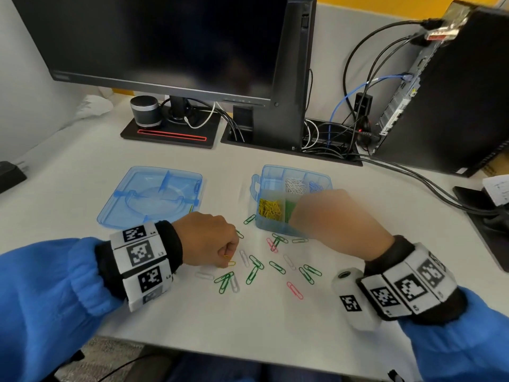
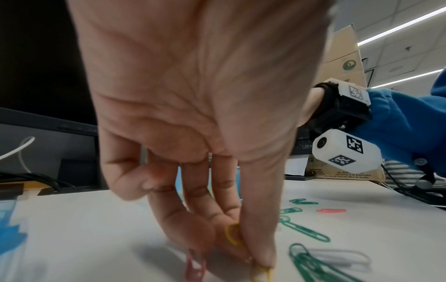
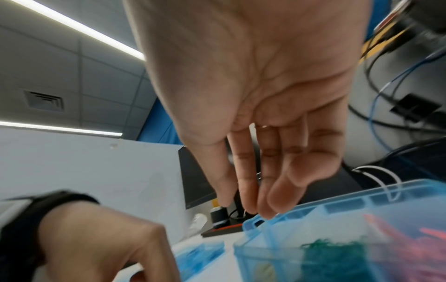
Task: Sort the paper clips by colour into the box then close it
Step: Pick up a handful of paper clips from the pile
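The blue box (image 1: 275,228) stands open, with yellow clips (image 1: 270,208), white clips (image 1: 295,186) and blue clips (image 1: 316,186) each in a compartment. My right hand (image 1: 316,213) hovers blurred over its near side. In the right wrist view its fingers (image 3: 275,200) hang straight and relaxed above the green clips (image 3: 337,255) and pink clips (image 3: 405,236), and I see nothing in them. My left hand (image 1: 227,259) is curled on the table left of the box. It pinches a yellow paper clip (image 2: 233,236), and its thumb tip presses on another yellow clip (image 2: 263,273).
The box's detached lid (image 1: 154,197) lies to the left. Loose green (image 1: 253,274), pink (image 1: 294,290) and white (image 1: 243,257) clips are scattered between my hands. A monitor (image 1: 165,42) and cables (image 1: 327,136) stand behind, and a computer tower (image 1: 454,92) at the right.
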Demonstrator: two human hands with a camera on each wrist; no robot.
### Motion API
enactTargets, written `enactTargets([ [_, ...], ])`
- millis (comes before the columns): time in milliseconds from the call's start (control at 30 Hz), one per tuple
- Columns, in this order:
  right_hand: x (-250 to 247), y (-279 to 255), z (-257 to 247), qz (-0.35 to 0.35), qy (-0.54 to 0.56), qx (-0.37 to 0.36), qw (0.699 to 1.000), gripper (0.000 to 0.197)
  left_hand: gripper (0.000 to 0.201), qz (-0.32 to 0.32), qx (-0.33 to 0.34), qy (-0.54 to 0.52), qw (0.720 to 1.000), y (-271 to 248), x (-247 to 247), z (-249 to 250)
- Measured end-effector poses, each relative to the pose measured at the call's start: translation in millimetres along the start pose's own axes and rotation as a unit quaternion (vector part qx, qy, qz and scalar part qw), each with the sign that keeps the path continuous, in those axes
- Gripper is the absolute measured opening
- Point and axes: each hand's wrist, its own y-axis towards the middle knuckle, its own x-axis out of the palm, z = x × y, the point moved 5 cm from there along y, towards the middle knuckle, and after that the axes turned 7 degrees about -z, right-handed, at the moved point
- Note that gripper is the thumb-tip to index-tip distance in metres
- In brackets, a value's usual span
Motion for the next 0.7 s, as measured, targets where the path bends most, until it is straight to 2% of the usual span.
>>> enactTargets([
  [133, -11.0, -8.8, 14.4, 0.016, 0.006, 0.019, 1.000, 0.012, 0.016, -0.018, 0.013, 0.001, 1.000, 1.0, 3.4, -1.3],
  [267, -19.4, -15.5, 21.1, 0.024, 0.018, 0.017, 0.999, 0.011, 0.012, -0.031, 0.029, 0.002, 0.999, 1.0, -2.4, 2.4],
  [333, -21.1, -17.2, 23.9, 0.015, 0.016, 0.023, 0.999, 0.010, 0.010, 0.007, 0.052, -0.046, 0.998, 4.2, -19.8, 4.2],
  [400, -21.1, -18.1, 25.7, 0.001, 0.013, 0.030, 0.999, 0.010, 0.009, 0.081, 0.073, -0.108, 0.988, 11.2, -46.4, 7.8],
  [500, -19.2, -20.6, 24.4, -0.021, 0.016, 0.037, 0.999, 0.009, 0.007, 0.179, 0.069, -0.155, 0.969, 29.2, -80.2, 10.5],
  [700, -6.2, -26.8, 18.1, -0.056, -0.001, 0.017, 0.998, 0.010, 0.021, 0.153, 0.056, -0.129, 0.978, 53.8, -88.9, 20.3],
])
